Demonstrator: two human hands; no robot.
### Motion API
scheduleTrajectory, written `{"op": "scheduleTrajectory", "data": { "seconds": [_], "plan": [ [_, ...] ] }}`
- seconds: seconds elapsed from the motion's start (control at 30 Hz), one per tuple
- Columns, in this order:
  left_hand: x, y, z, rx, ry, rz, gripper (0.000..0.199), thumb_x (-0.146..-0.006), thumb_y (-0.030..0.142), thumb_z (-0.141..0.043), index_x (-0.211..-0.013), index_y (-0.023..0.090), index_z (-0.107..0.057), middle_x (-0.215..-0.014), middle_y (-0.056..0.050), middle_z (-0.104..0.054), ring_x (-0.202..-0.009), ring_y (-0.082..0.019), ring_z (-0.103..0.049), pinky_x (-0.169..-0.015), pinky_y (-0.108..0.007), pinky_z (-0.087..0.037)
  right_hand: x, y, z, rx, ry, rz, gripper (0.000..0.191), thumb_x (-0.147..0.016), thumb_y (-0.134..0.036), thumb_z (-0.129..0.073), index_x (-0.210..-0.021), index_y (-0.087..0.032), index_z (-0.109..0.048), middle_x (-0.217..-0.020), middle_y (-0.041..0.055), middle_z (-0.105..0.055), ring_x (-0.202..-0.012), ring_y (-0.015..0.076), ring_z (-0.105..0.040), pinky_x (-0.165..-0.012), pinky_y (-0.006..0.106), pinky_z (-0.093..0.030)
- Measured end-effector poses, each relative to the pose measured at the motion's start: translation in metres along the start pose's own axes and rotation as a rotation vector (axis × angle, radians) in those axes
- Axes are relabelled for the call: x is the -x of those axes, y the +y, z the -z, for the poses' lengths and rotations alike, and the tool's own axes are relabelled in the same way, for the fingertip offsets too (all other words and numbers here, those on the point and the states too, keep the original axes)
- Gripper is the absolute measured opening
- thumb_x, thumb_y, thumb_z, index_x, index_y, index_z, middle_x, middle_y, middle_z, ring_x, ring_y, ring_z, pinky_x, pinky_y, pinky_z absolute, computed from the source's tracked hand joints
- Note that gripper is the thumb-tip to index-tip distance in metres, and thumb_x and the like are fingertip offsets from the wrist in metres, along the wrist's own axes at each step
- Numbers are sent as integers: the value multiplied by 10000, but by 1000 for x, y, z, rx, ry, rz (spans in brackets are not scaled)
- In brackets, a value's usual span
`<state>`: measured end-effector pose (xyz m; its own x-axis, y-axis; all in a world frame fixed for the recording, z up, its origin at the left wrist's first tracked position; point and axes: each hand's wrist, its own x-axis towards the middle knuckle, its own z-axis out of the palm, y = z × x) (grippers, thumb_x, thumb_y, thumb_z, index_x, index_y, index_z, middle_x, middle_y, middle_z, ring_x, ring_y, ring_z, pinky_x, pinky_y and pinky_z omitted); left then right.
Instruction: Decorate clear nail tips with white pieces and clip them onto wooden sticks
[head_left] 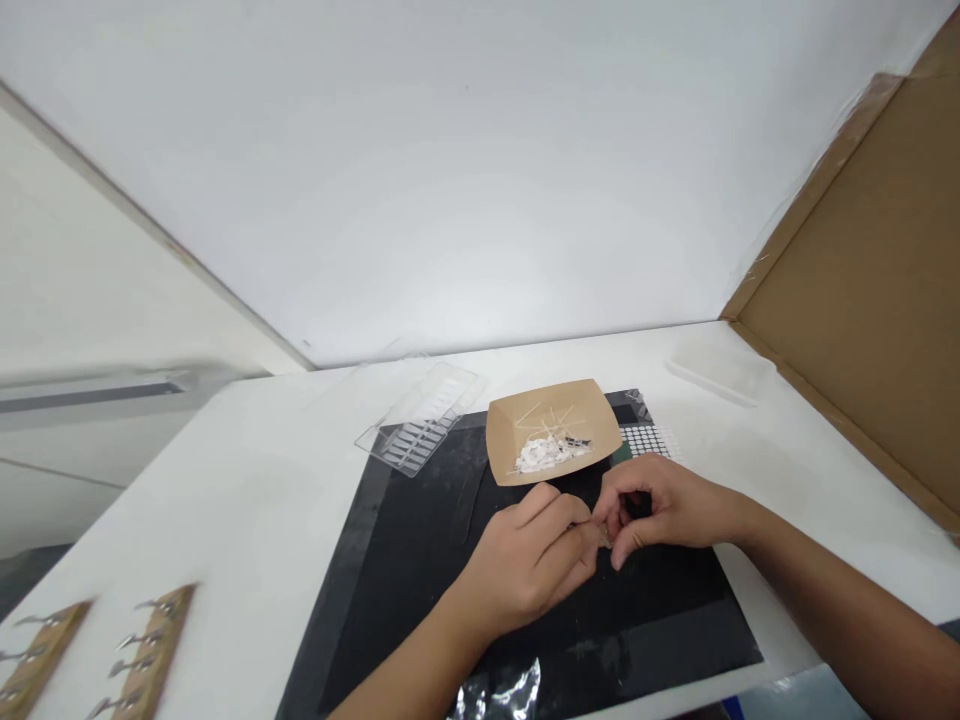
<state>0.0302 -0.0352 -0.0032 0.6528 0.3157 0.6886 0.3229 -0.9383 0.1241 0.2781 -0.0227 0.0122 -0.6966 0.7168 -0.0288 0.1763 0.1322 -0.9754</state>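
Over the black mat, my left hand is closed, thumb and fingers pinched together around something small that I cannot make out. My right hand meets it at the fingertips, its thumb and fingers curled toward the same tiny, partly hidden item. Just beyond both hands sits a brown paper tray holding white scraps and thin pale strips. A sheet of small white pieces lies right of the tray, partly behind my right hand.
Clear plastic trays lie at the mat's back left. Two wooden strips with metal clips are at the lower left. A translucent lid lies back right, near a cardboard panel. Clear plastic film is at the front edge.
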Motion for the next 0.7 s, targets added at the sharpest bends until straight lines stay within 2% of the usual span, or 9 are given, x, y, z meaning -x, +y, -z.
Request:
{"op": "scheduleTrajectory", "data": {
  "seconds": [0.13, 0.37, 0.5, 0.7],
  "plan": [
    [1, -1, -1, -14, 12, -2, 175, -869, 81, -768, -991, 145, -658, -905, -60, -696, -825, -179, -603, -691, -304, -525, -1, 0, -1, -23, 13, 10, 297, -810, -390, -906, -989, -189, -780, -873, 9, -782, -789, 137, -715, -733, 247, -553],
    [-5, 1, 3, -8, 33, -40, 159, -918, 98, -736, -1054, 147, -669, -896, -55, -724, -830, -177, -639, -711, -308, -559, -1, 3, -2, -103, 5, -45, 383, -718, -406, -965, -953, -182, -763, -801, -3, -771, -714, 131, -701, -666, 237, -538],
    [-8, 2, 5, 4, 39, -52, 149, -913, 100, -748, -1038, 138, -676, -900, -56, -736, -812, -174, -629, -678, -298, -555, 1, 3, 0, 10, 40, 0, 356, -753, -430, -942, -951, -191, -767, -786, -9, -756, -716, 138, -702, -659, 241, -539],
    [-10, 0, 6, 2, -6, -57, 103, -924, 101, -733, -975, 161, -667, -881, -47, -725, -824, -164, -641, -718, -292, -571, 5, 0, 10, 319, 102, 101, 332, -825, -479, -890, -977, -216, -757, -774, -30, -713, -691, 125, -673, -679, 257, -510]
  ]
}}
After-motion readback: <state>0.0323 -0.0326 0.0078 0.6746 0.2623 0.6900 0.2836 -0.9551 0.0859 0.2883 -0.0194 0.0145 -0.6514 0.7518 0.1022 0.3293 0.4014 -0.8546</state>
